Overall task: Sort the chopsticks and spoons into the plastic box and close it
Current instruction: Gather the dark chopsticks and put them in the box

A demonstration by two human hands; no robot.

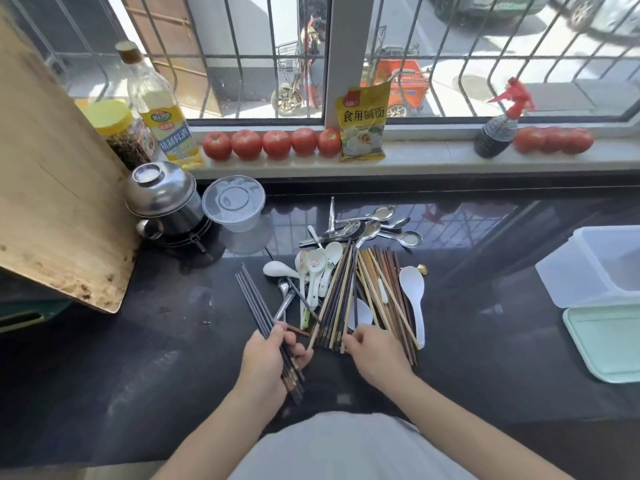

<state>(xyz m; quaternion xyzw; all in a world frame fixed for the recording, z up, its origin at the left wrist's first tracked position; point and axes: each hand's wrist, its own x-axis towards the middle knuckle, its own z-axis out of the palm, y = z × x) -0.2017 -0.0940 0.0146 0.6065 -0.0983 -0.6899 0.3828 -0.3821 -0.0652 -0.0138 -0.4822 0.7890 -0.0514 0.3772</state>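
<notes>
A heap of wooden chopsticks (363, 299) lies on the dark counter, mixed with white ceramic spoons (313, 268) and metal spoons (374, 226). My left hand (266, 365) grips a bundle of several dark chopsticks (256, 303) that point up and to the left. At the near end of the heap, the fingers of my right hand (370, 355) touch the chopstick ends. A clear plastic box (595, 268) stands open at the right edge, with its pale green lid (606, 344) lying flat in front of it.
A wooden board (52, 188) leans at the left. Beside it are a steel pot (162, 202) and a clear round tub (233, 206). Tomatoes (277, 143), an oil bottle (159, 112), a yellow pouch (363, 123) and a spray bottle (498, 129) line the sill.
</notes>
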